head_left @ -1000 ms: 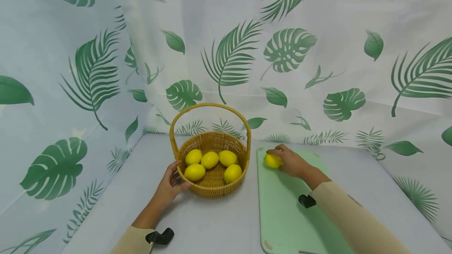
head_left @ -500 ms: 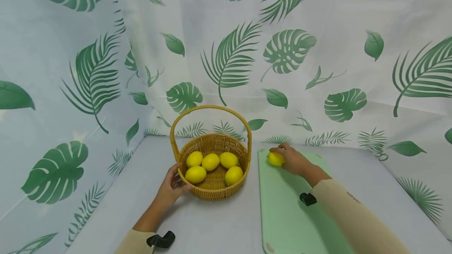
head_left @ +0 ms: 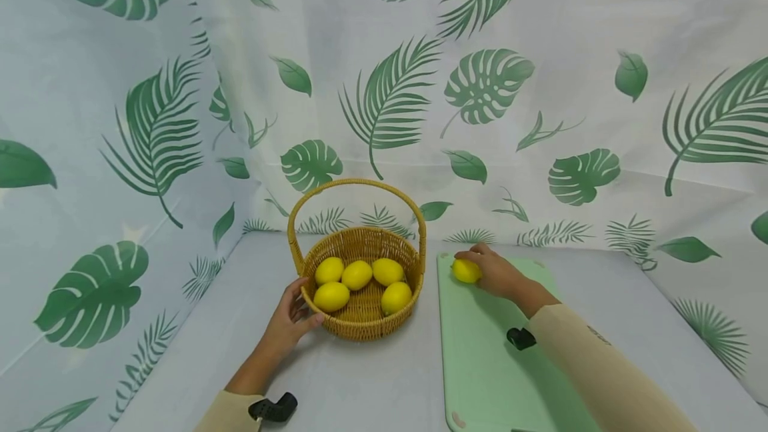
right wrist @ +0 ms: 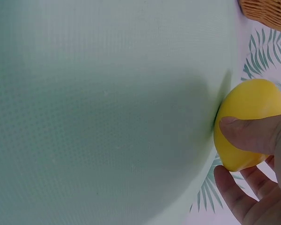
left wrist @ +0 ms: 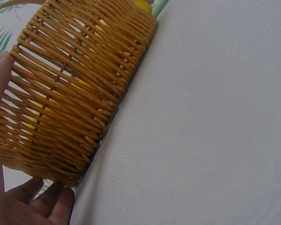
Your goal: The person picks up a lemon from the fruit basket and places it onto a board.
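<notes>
A yellow lemon (head_left: 466, 271) is in my right hand (head_left: 499, 277), near the far left corner of the pale green cutting board (head_left: 480, 352). In the right wrist view, my thumb lies across the lemon (right wrist: 250, 105) and the fingers bend around its other side. My left hand (head_left: 289, 319) holds the near left side of the wicker basket (head_left: 363, 330), its thumb at the front and its fingers by the left rim. Several lemons (head_left: 357, 275) lie inside the basket, which stands upright with its arched handle raised. In the left wrist view, my fingertips (left wrist: 63, 204) touch the woven wall.
A white surface (head_left: 384, 385) lies under the basket and board. Leaf-printed white cloth (head_left: 384, 105) rises close behind them and on the left. The cutting board is just right of the basket, with a narrow gap between. Each wrist wears a small black device (head_left: 273, 408).
</notes>
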Available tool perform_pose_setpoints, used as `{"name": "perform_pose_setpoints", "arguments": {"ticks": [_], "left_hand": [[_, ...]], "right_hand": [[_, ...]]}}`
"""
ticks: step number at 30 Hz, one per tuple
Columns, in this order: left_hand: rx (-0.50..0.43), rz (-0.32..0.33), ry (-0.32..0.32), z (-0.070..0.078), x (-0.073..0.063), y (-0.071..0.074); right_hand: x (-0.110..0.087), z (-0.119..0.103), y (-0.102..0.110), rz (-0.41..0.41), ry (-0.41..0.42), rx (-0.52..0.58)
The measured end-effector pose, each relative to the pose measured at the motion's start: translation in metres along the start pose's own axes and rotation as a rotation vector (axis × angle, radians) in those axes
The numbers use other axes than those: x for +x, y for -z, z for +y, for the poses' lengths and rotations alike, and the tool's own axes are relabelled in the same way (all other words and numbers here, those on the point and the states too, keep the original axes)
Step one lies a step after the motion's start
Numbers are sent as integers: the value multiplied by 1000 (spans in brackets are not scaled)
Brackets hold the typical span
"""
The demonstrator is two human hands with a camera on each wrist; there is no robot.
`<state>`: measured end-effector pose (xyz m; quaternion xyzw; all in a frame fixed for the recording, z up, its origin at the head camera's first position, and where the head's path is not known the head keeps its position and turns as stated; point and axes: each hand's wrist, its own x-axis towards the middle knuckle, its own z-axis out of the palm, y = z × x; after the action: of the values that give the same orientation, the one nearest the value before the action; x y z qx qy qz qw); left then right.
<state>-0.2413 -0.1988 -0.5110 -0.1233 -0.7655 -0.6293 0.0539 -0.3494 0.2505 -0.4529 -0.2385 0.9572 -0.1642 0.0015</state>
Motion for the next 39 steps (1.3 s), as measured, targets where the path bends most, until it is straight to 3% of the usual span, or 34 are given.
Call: {"name": "perform_pose_setpoints", "arguments": {"ticks": [11, 28, 39], "left_hand": [[-13, -5, 1, -4, 1, 0], [-5, 3, 8, -9, 3, 2], [-8, 0, 13, -5, 2, 2]], "right_hand": [[0, 0, -1, 23, 10, -20], [4, -4, 6, -26, -27, -35], [0, -14, 19, -32, 10, -88]]}}
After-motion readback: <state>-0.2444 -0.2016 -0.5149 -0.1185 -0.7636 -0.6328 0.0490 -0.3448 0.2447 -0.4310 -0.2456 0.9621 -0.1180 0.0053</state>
